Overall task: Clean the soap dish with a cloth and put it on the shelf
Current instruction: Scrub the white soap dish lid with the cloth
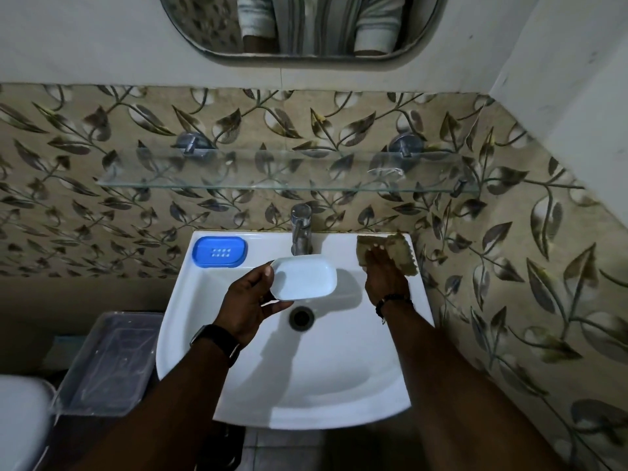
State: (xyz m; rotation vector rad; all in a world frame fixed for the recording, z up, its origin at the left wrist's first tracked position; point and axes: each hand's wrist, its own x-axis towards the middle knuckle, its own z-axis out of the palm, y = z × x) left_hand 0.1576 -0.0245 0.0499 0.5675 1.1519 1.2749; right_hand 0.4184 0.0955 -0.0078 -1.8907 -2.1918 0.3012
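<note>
holding the dish (303,277) by its near end, the left hand (251,300) has thumb and fingers curled round its rim above the sink (204,300), while the right hand (385,277) lies on the cloth (404,253) at the back right corner, and i cannot tell whether it has closed on it. best to bunch the cloth firmly and wipe with the dish low over the basin, since glazed ceramic is likely slick. a blue tray (220,251) sits back left, the tap (301,229) between, the glass shelf (289,185) just above, in a dim, leaf-tiled corner under a mirror (306,28).
</note>
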